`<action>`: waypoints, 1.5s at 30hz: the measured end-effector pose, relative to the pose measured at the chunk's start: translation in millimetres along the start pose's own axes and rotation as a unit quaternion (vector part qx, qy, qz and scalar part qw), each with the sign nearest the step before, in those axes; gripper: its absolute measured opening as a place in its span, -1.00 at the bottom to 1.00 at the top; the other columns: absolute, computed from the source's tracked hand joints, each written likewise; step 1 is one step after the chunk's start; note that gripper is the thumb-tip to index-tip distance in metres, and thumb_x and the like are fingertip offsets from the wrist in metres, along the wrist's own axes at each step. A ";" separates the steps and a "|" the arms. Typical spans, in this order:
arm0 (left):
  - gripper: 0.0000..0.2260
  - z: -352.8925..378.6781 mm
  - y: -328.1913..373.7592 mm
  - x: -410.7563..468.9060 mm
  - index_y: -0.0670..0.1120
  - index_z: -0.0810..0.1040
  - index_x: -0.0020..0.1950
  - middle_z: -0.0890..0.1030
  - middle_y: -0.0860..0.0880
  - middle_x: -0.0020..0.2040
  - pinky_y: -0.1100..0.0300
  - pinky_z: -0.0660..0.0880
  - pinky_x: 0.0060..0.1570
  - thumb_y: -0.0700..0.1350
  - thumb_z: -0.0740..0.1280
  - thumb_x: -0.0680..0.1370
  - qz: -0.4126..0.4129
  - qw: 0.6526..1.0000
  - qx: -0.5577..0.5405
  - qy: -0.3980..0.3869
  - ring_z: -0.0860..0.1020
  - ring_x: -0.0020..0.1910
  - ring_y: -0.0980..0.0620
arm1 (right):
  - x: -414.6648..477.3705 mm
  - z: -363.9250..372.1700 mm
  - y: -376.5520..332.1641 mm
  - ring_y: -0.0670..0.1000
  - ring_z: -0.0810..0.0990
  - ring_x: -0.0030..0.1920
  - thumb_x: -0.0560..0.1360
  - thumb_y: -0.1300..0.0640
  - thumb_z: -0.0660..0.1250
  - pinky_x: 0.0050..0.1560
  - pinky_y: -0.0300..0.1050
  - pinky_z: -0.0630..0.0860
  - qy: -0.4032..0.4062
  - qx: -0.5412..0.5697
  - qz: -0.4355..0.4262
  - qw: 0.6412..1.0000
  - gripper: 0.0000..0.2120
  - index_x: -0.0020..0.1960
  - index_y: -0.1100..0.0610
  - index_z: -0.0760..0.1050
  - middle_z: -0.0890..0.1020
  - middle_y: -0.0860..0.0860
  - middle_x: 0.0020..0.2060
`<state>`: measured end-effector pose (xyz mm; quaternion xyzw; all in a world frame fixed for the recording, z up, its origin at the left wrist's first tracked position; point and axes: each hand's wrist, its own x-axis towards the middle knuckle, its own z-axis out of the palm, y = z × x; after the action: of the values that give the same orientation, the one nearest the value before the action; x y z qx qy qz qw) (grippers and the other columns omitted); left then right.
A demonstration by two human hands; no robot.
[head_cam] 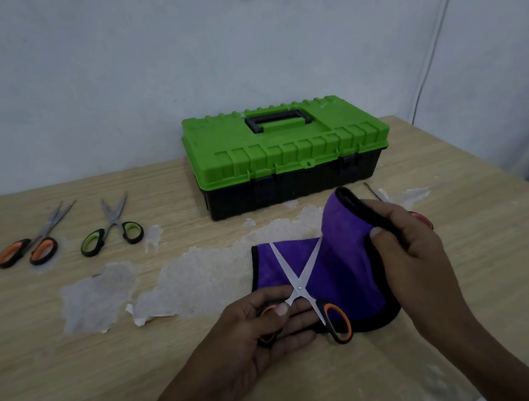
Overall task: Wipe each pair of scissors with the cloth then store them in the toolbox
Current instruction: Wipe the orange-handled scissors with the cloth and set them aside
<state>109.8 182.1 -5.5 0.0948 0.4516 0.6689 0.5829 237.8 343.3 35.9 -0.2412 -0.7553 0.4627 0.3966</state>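
While the left hand (258, 326) grips one loop of the orange-handled scissors (299, 286), thumb pressed near the pivot, the right hand (405, 247) pinches the black-bound edge of the purple cloth (345, 257) and lifts it off the desk (75, 369). I judge the wiping step for this pair to be just starting. The scissors lie spread on the cloth, handles toward the person and both blades pointing away toward the toolbox (286, 151), so their long axis runs near to far, with the tips splayed left and right. The next move probably calls for folding the raised flap over the blades and drawing it along the steel, away from the edges. The toolbox is closed (its latches look fastened), so it needs opening before storage. A green-handled pair (114, 224) and another orange pair (37, 239) wait at the left.
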 end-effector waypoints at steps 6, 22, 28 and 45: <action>-0.80 1.9 -2.3 0.6 -0.34 0.53 0.19 0.68 -0.30 0.07 0.06 0.66 -0.02 -0.36 0.21 0.60 -0.007 1.000 0.007 0.016 0.69 0.06 -0.20 | -26.9 21.7 33.5 -0.11 0.51 0.12 0.57 0.08 0.14 0.11 -0.22 0.49 -0.268 -0.306 -0.168 0.898 -0.66 0.29 0.04 0.52 0.60 -0.09 0.15; -0.82 7.1 -3.9 4.9 -0.32 0.54 0.18 0.70 -0.29 0.00 0.06 0.67 -0.06 -0.37 0.24 0.60 0.009 0.997 0.033 0.073 0.71 -0.01 -0.19 | 5.7 18.5 33.2 0.11 0.55 0.22 0.46 0.11 0.39 0.04 0.03 0.56 -0.252 -0.573 -0.180 0.759 -0.45 0.41 -0.09 0.35 0.55 0.03 0.26; -0.81 4.4 -2.7 5.2 -0.33 0.54 0.18 0.70 -0.29 0.02 0.06 0.67 -0.05 -0.36 0.22 0.61 0.004 0.997 0.033 0.063 0.71 0.00 -0.19 | 17.3 10.0 14.9 -0.15 0.55 -0.19 0.64 0.09 0.11 -0.23 -0.40 0.41 -0.244 -0.378 -0.040 0.892 -0.64 0.40 -0.13 0.36 0.59 -0.05 -0.08; -0.79 5.8 -2.3 6.7 -0.36 0.59 0.12 0.70 -0.28 0.03 0.03 0.64 0.06 -0.35 0.18 0.62 0.006 0.999 0.019 0.048 0.70 0.05 -0.16 | -5.6 25.9 -3.3 -0.11 -0.15 0.53 0.66 -0.05 -0.23 0.48 -0.14 -0.13 -0.504 -0.479 -0.082 0.714 -0.51 0.56 0.02 -0.14 -0.04 -0.08 0.55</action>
<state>113.2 190.7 -6.4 0.0763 0.4916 0.6672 0.5544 219.7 324.5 30.1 -0.0665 -0.9806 0.0572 -0.1754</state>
